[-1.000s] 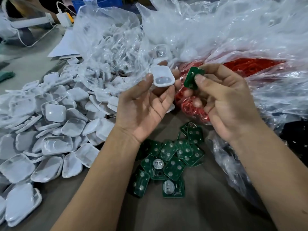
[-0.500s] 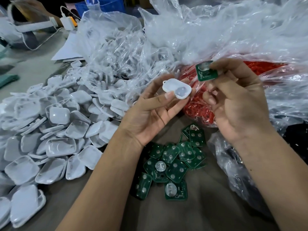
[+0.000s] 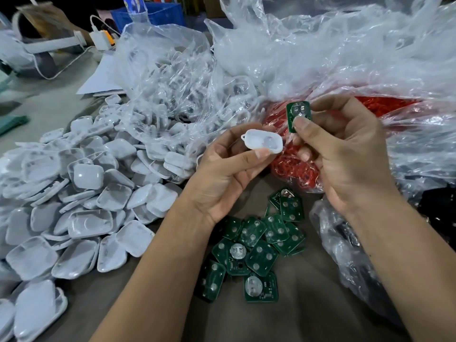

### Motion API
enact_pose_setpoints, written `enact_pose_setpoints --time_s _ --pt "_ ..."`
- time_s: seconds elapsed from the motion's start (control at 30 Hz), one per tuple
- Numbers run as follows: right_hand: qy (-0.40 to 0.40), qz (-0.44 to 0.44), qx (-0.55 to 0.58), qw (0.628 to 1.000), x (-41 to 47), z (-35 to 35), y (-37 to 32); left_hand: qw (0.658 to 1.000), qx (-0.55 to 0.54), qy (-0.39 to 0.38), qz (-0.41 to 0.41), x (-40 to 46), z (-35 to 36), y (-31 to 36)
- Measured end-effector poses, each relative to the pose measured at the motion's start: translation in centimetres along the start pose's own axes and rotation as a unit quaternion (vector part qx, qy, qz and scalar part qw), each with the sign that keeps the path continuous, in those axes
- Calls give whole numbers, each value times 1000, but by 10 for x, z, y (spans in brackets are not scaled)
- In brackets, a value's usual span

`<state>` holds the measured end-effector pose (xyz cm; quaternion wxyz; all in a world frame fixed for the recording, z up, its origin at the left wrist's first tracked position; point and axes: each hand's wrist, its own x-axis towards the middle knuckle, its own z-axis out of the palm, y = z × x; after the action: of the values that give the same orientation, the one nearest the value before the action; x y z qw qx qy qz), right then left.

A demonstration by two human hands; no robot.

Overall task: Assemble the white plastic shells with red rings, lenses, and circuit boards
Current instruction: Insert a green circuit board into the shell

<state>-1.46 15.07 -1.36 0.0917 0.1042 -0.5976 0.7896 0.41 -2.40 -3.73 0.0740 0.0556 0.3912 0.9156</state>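
My left hand (image 3: pixel 229 174) pinches a small white plastic shell (image 3: pixel 262 141) by its lower edge, hollow side facing me. Just to its right, my right hand (image 3: pixel 345 154) holds a green circuit board (image 3: pixel 298 115) upright between thumb and fingers, its round metal battery clip showing. The two parts are a short gap apart. Behind both hands lies a clear bag of red rings (image 3: pixel 291 166). A loose pile of green circuit boards (image 3: pixel 259 245) rests on the table below my hands.
A big heap of white shells (image 3: pixel 81 206) covers the table's left side. Crumpled clear plastic bags (image 3: pixel 308 53) fill the back and right. A blue crate (image 3: pixel 150 14), a charger with cable (image 3: pixel 101 39) and papers (image 3: pixel 101 80) sit at the far left back.
The shell in my left hand has tipped flatter, cavity toward me. My right hand turned the circuit board from edge-on to face-on and brought it closer to the shell.
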Motion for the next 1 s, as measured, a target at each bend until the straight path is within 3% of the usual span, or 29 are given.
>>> enact_pose_setpoints --time_s 0.33,0.57,1.0 --pt "-13 -54 -157 986 0 -2 8 988 121 68 70 2 3 -12" --pt "-20 -48 -198 979 -2 -2 10 977 172 71 105 1 5 -15" --pt "-15 -53 -234 971 -5 1 5 972 203 71 98 -1 7 -14"
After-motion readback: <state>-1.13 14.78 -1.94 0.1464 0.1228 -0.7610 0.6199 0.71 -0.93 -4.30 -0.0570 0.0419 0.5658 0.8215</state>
